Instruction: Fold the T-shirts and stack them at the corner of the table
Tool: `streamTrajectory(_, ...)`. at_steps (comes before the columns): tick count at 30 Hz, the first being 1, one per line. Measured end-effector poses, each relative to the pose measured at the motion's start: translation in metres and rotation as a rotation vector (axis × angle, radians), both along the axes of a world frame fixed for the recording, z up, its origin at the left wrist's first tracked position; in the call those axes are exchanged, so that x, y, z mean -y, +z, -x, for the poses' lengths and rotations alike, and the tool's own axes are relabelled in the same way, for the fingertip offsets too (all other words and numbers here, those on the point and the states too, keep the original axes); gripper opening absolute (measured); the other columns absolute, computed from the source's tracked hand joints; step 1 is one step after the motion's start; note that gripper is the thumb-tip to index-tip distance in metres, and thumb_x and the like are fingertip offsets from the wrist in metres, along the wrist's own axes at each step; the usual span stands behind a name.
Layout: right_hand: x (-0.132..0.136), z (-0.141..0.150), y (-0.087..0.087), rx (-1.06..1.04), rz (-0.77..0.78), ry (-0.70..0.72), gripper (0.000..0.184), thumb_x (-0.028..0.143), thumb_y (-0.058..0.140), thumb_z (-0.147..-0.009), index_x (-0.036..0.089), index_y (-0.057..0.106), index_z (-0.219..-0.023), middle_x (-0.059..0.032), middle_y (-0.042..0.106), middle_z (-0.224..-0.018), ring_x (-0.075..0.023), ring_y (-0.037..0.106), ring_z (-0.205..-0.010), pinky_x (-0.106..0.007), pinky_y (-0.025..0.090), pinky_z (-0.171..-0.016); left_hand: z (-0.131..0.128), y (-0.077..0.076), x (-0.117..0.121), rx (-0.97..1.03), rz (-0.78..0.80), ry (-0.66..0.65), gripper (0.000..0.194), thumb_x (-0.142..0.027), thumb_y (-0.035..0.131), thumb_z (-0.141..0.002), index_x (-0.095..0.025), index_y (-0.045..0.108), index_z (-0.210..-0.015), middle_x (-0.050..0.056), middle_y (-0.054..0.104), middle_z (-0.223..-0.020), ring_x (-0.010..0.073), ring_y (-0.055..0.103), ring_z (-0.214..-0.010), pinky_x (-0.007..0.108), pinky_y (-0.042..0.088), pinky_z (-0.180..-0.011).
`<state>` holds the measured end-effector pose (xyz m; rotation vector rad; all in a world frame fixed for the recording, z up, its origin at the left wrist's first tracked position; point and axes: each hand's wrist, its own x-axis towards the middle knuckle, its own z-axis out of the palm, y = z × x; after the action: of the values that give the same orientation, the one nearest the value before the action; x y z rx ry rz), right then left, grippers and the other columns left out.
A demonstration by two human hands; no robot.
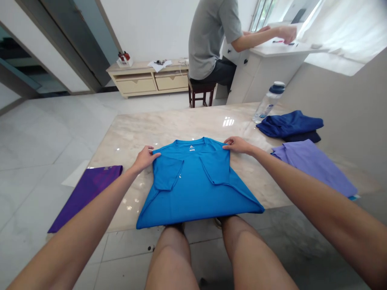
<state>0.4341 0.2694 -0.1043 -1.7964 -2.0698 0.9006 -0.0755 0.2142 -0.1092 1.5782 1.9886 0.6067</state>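
A bright blue T-shirt [193, 185] lies flat on the marble table [169, 125], both sleeves folded inward, its hem hanging over the near edge. My left hand [145, 158] pinches the shirt's left shoulder corner. My right hand [237, 144] pinches the right shoulder corner beside the collar. Both arms reach forward over my knees.
A purple garment [87, 193] hangs off the table's left side. A lilac shirt [314, 165] and a dark blue bundle [288, 125] lie at the right, with a water bottle [269, 102] behind. Another person [211, 36] sits at a white desk beyond.
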Motion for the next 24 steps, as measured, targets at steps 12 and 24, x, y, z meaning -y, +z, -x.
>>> streamTrajectory(12, -0.120, 0.033, 0.063, 0.174, -0.528, -0.198, 0.031, 0.031, 0.076, -0.101, 0.001, 0.081, -0.109, -0.0194, 0.081, -0.114, -0.0263, 0.073, -0.109, -0.040, 0.057, -0.103, -0.009, 0.085, -0.079, -0.184, -0.152, 0.132, 0.023, -0.031, 0.085, -0.078, -0.015, 0.076, -0.091, 0.001, 0.070, -0.080, 0.0193, 0.064, -0.082, 0.030, 0.050, -0.078)
streamTrajectory(24, 0.032, 0.027, 0.137, -0.008, -0.903, -0.030, 0.029, 0.037, 0.072, -0.105, 0.008, 0.075, -0.100, -0.0118, 0.078, -0.106, -0.0213, 0.071, -0.095, -0.042, 0.056, -0.099, -0.015, 0.140, 0.042, -0.065, -0.618, -0.040, 0.015, -0.031, 0.076, -0.087, -0.021, 0.069, -0.096, 0.003, 0.076, -0.102, 0.0190, 0.072, -0.092, 0.030, 0.059, -0.082)
